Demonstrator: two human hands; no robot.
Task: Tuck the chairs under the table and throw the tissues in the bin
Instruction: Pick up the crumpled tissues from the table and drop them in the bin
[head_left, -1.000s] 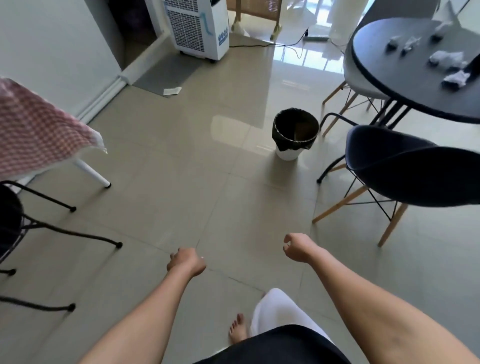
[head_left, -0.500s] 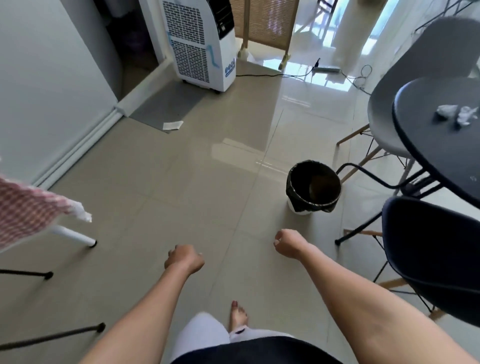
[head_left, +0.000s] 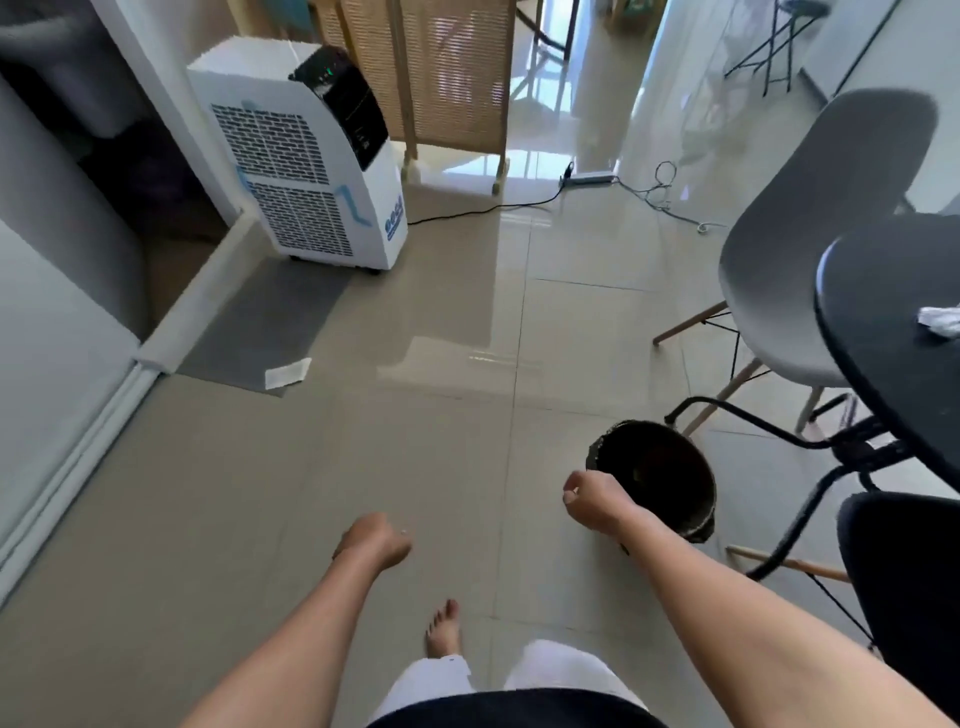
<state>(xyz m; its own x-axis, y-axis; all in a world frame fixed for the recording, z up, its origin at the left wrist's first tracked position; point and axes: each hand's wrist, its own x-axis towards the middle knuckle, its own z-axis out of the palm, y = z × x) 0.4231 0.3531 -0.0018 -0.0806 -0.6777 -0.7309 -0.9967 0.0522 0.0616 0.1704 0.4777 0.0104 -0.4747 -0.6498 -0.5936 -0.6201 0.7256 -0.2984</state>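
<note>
Both hands were loosely curled, holding nothing: left hand (head_left: 375, 540) over bare floor, right hand (head_left: 592, 500) just in front of the bin (head_left: 655, 475). Tissue (head_left: 941, 321) lay on the black table (head_left: 883, 332). Grey chair (head_left: 810, 228) & dark chair (head_left: 904, 587) stood beside it, not tucked in.

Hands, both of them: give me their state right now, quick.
Left hand: curled in a loose fist, nothing visible in it.
Right hand: also curled shut, nothing visible in it, near the bin.
</note>
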